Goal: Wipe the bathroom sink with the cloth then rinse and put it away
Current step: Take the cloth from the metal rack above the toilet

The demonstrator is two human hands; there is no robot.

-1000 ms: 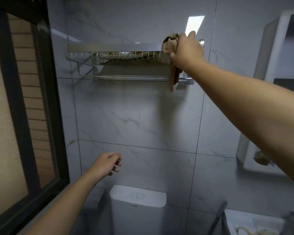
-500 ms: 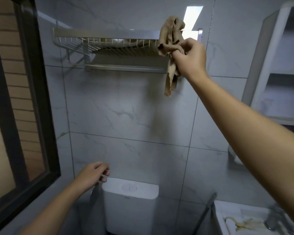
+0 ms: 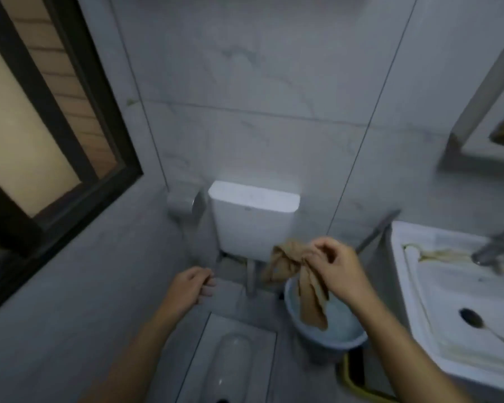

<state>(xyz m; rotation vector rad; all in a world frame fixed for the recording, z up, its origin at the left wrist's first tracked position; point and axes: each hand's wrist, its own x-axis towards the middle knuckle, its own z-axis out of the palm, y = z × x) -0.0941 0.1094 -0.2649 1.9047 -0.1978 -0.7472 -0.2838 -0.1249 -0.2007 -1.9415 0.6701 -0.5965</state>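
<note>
Head view, blurred by motion. Right hand [image 3: 336, 270] sits just right of centre, fingers pinched on the top of the cloth [image 3: 298, 282]. The cloth is tan and bunched; one fold sticks out toward 9 o'clock from the fingers, and a longer tail hangs down toward 6 o'clock. That tail dangles over the open mouth of a pale blue bucket [image 3: 326, 335]; whether it touches the inside cannot be told.

Left hand [image 3: 191, 289] is at 9 o'clock from the cloth, well apart from it, fingers loosely curled and holding nothing.

Sink [image 3: 454, 289] is at 3 o'clock, white, with a dark drain hole and yellowish staining along its back ledge. Faucet [image 3: 498, 251] stands at the back edge, too blurred for detail.

White cistern [image 3: 253, 219] hangs on the tiled wall at 12 o'clock from the hands. Squat pan [image 3: 233, 362] is set in the floor at 6 o'clock, just left of the bucket. A yellow hose [image 3: 358, 388] curls on the floor below the bucket.

Dark-framed window [image 3: 79, 91] fills the 10 o'clock side.
</note>
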